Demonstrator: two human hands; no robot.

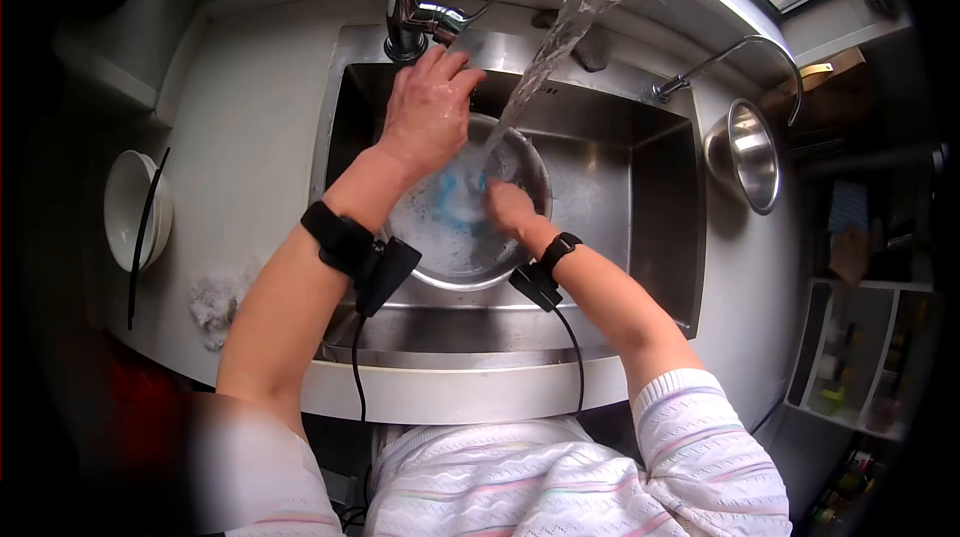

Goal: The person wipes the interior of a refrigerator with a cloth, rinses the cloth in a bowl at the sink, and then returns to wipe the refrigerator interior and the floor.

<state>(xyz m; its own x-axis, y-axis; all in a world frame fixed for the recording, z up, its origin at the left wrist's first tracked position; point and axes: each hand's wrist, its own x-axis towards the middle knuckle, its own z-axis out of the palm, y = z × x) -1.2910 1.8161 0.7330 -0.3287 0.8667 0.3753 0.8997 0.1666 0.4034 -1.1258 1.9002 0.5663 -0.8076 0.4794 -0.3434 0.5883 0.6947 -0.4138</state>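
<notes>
A round metal basin (545, 177) stands in the stainless steel sink (590, 207), holding cloudy, foamy water. Something blue and white (447, 199) lies in that water, its kind blurred by the foam. My right hand (508, 207) is closed at the basin's right side, fingertips in the water beside a bit of blue; what they grip is hidden. Over the basin's far left rim, my left hand (428, 107) has its fingers apart and holds nothing, just below the chrome faucet (405, 17) and its lever (485, 7). A thick water stream (545, 62) falls into the basin.
White bowls (130, 209) with a dark stick (147, 237) across them sit on the left counter, near a crumpled whitish cloth (213, 311). At right are a metal bowl (743, 157) and a thin curved tap (740, 45). Cables hang from both wrist straps.
</notes>
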